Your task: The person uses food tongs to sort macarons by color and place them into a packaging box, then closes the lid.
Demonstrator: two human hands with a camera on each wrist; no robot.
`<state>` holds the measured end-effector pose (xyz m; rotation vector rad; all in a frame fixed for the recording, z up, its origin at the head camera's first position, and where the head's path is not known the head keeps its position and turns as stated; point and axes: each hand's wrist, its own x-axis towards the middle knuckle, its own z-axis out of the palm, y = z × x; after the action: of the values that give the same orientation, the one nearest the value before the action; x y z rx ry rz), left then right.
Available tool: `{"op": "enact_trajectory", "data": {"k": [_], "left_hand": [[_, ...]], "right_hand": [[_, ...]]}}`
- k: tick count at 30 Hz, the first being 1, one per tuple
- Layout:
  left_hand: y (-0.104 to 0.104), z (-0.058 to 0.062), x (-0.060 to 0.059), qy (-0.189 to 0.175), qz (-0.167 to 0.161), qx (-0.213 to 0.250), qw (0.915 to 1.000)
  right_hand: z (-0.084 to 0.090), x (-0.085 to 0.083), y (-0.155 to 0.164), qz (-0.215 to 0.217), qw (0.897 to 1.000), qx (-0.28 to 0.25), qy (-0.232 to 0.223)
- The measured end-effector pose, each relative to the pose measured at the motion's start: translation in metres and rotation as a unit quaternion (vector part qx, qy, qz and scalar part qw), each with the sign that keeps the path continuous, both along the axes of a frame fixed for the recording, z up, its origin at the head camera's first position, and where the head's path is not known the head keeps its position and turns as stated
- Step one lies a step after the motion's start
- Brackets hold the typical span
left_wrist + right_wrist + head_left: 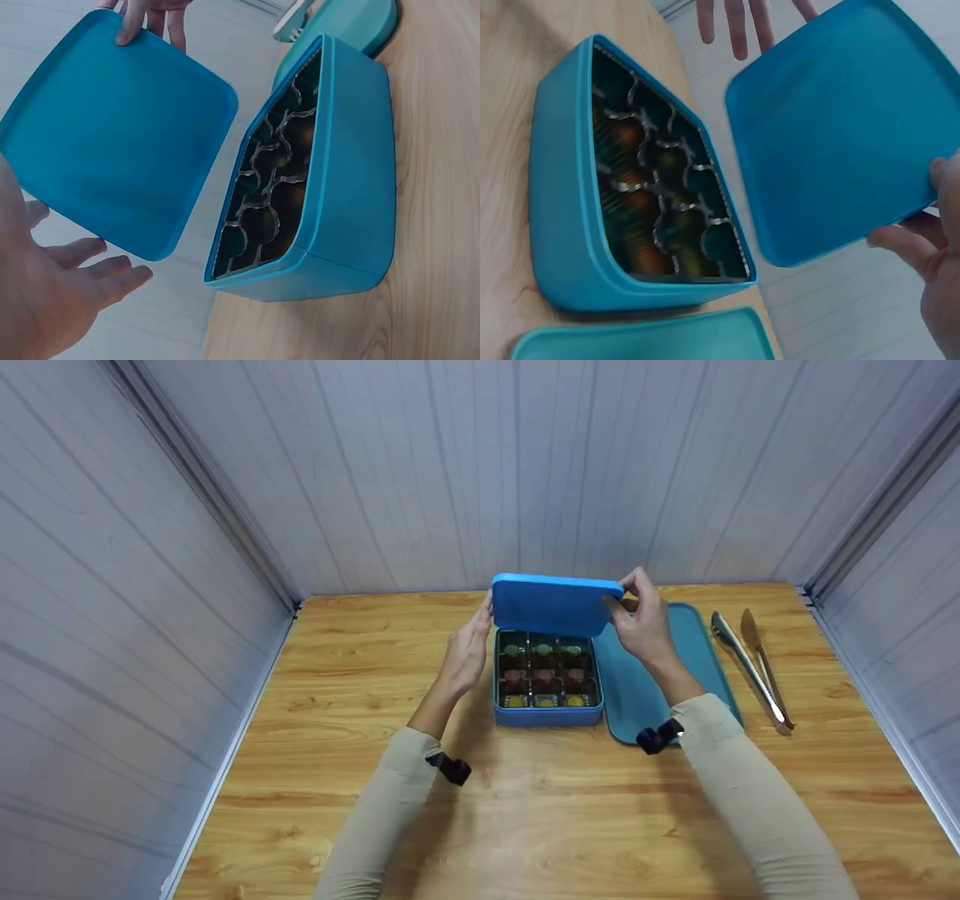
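Observation:
A blue lid [551, 606] is raised and tilted above the far side of a blue box [547, 717]. My right hand [643, 624] pinches the lid's right edge between thumb and fingers. Along the opposite edge, my left hand [466, 654] touches the lid with straight, spread fingers, seen also in the left wrist view [67, 292]. Inside the uncovered box sits a clear divider [259, 202] with rows of compartments. Small green, red and yellow items [545, 682] lie in them; their exact kind is too unclear to tell.
A teal tray [694, 641] lies flat just right of the box, partly under my right forearm. Beyond it rest metal tongs [750, 667], their arms spread. Pale panel walls [480, 472] bound the wooden table [360, 660] at the back and both sides.

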<state>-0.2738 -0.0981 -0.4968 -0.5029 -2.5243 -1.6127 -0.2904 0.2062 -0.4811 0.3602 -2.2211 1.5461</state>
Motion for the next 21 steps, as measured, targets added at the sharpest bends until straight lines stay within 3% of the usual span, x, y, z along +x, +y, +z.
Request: {"op": "enact_trajectory", "data": {"k": [5,12,17,21], "left_hand": [[0.002,-0.003,0.001,-0.021,0.001,-0.007,0.9997],[0.007,-0.014,0.0,-0.082,-0.022,0.074,0.9937],[0.008,-0.027,-0.002,-0.078,0.011,0.067,0.9946],[0.008,-0.036,-0.002,-0.098,0.035,0.082,0.9912]], "right_hand": [[-0.012,0.0,0.001,-0.015,0.999,0.012,0.048],[-0.031,-0.003,0.002,0.004,0.998,-0.014,0.064],[-0.045,-0.003,0.0,0.032,0.998,-0.025,0.049],[-0.055,-0.001,-0.002,0.054,0.998,-0.032,0.023]]}}
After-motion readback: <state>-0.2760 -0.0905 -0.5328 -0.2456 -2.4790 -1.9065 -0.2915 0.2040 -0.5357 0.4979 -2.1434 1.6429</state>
